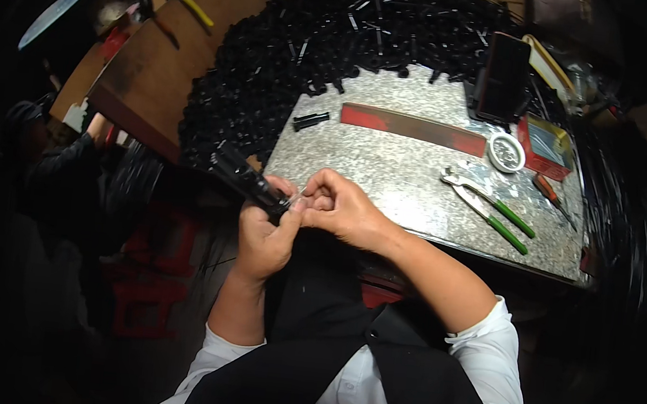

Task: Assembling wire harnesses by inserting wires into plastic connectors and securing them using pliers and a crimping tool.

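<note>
My left hand point(265, 231) is closed around a black tubular part point(243, 176), which slants up and to the left past the table's near left corner. More than one black piece may be in that grip; the outlines merge. My right hand point(342, 208) meets it at the part's near end, thumb and fingers pinched together. Something thin and shiny shows between the fingertips, too small to name. Ahead of the hands, a short black plastic piece point(311, 121) lies on the speckled tabletop point(389, 181).
A large heap of black parts point(276, 55) rings the table's far side. A red-and-brown bar point(414, 128), green-handled pliers point(488, 207), a white cup of small metal bits point(506, 153), a red box point(542, 148), a screwdriver point(554, 200) and a phone point(504, 77) stand or lie rightward. Someone's arm point(76, 152) shows far left.
</note>
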Available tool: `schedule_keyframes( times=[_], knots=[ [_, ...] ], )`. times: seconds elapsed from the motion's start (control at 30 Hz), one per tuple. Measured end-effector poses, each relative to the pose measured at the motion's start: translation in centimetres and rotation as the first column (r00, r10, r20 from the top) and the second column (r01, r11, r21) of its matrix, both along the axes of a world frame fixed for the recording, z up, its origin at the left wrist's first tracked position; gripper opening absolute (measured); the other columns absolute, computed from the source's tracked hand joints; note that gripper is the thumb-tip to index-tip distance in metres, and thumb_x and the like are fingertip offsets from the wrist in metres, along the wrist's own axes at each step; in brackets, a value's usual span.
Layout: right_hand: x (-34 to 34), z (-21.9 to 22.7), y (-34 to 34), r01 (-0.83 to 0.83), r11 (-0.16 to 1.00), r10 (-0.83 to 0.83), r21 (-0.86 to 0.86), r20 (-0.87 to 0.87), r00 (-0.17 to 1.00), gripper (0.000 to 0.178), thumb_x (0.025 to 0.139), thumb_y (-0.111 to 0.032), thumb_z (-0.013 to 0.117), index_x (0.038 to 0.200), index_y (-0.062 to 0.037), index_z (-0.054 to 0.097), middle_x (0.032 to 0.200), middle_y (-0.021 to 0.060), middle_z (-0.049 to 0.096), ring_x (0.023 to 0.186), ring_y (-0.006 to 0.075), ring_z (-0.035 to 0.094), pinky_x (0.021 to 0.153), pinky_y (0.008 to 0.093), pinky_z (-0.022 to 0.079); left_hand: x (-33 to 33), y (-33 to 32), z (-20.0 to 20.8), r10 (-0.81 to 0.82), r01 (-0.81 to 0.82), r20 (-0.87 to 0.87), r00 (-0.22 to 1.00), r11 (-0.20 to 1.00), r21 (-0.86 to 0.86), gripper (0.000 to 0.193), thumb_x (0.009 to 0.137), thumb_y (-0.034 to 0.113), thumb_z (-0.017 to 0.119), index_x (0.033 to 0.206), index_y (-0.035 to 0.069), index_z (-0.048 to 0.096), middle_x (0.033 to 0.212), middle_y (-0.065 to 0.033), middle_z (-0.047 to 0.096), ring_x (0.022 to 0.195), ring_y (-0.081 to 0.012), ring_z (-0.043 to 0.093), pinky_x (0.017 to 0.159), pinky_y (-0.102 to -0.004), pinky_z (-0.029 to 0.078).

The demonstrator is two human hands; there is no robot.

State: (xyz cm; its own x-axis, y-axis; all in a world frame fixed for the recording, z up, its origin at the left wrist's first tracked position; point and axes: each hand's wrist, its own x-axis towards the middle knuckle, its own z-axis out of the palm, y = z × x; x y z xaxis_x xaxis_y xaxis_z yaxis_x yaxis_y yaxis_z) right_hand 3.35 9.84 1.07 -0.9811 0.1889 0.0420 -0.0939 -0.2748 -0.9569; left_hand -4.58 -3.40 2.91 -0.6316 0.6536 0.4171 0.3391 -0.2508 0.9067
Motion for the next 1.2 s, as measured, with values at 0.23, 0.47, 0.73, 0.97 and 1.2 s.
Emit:
schedule_keyframes(
  times=[0.23,0.47,0.73,0.97,1.2],
  knots=[
    [6.6,1.0,3.4,0.324,0.59,-0.157,0.74,-0.289,0.945,0.052,0.077,-0.019,0.074,0.115,-0.0005,0.044,0.102,0.0141,0.051,0.091,0.0261,0.057,0.077,0.0337,0.049,0.0,-0.4,-0.3,0.016,-0.027,0.125,0.992,0.996,0.086,0.016,0.085,-0.007,0.051,0.098,0.003,0.05,0.087,-0.0046,0.05,0.072,-0.0123,0.053,0.071,-0.0276,0.046],
    [16.8,0.7,9.0,0.166,-0.269,-0.565,0.949,-0.295,0.77,0.036,0.077,-0.027,0.07,0.089,0.001,0.05,0.095,0.0182,0.049,0.086,0.032,0.053,0.074,0.0396,0.046,-1.8,0.5,-1.2,-0.204,0.145,0.206,0.957,0.953,0.266,0.013,0.092,0.017,0.054,0.088,0.006,0.051,0.095,-0.008,0.051,0.073,-0.0121,0.05,0.065,-0.0251,0.044],
    [18.9,-2.2,10.7,0.022,-0.325,-0.598,0.945,-0.224,0.769,0.027,0.079,-0.028,0.065,0.081,-0.0027,0.055,0.083,0.0113,0.051,0.082,0.0255,0.052,0.069,0.0367,0.044,0.7,2.5,-0.8,-0.407,0.333,0.234,0.883,0.894,0.299,0.016,0.097,0.015,0.045,0.084,0.009,0.04,0.057,0.0016,0.032,0.043,-0.006,0.03,0.041,-0.0188,0.03],
    [17.0,-1.2,9.8,0.35,-0.233,-0.543,0.907,-0.42,0.727,0.025,0.084,-0.022,0.062,0.079,-0.0018,0.049,0.081,0.0144,0.049,0.073,0.0277,0.053,0.064,0.0379,0.044,0.9,1.8,-1.6,-0.396,0.33,0.211,0.894,0.898,0.291,0.014,0.095,0.012,0.049,0.086,0.008,0.038,0.059,-0.0016,0.038,0.042,-0.0082,0.033,0.042,-0.0219,0.032],
    [16.0,2.3,7.3,0.312,0.215,-0.368,0.925,-0.219,0.903,0.028,0.077,-0.013,0.071,0.081,-0.0008,0.046,0.086,0.0159,0.052,0.069,0.0305,0.054,0.059,0.0373,0.043,2.7,3.0,-2.2,-0.424,0.351,0.359,0.831,0.902,0.25,0.007,0.089,0.002,0.051,0.087,0.006,0.046,0.067,-0.009,0.054,0.06,-0.0164,0.057,0.055,-0.0293,0.047]
  ],
)
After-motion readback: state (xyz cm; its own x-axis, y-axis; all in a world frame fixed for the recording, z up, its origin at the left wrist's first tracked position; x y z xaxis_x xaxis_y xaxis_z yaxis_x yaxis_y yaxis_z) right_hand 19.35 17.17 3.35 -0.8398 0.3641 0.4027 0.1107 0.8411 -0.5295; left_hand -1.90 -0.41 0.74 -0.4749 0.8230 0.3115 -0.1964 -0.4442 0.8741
